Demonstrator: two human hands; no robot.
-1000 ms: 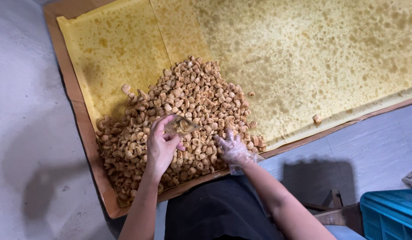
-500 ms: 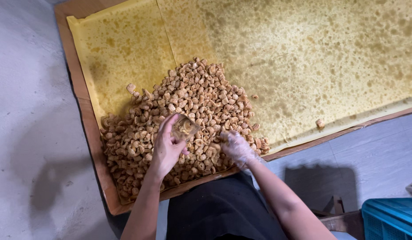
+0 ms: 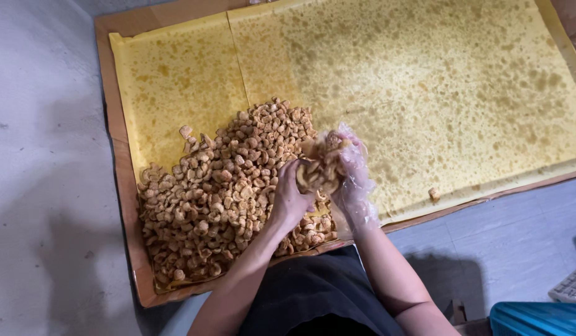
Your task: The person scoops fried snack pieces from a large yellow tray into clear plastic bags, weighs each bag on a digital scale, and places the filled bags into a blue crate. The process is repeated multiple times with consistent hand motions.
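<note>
cupping a scoop off the pile

while both hands lift over the heap of small golden-brown fried puffed pieces [image 3: 229,193], the bare left hand [image 3: 288,199] and plastic-gloved right hand [image 3: 352,180] curl half-closed around a handful of pieces [image 3: 319,163] just right of the heap, above the oil-spotted yellow paper sheet [image 3: 424,93]. best to keep the palms touching so nothing spills.

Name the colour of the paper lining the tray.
Yellow paper, blotched with darker stains; head view.
</note>
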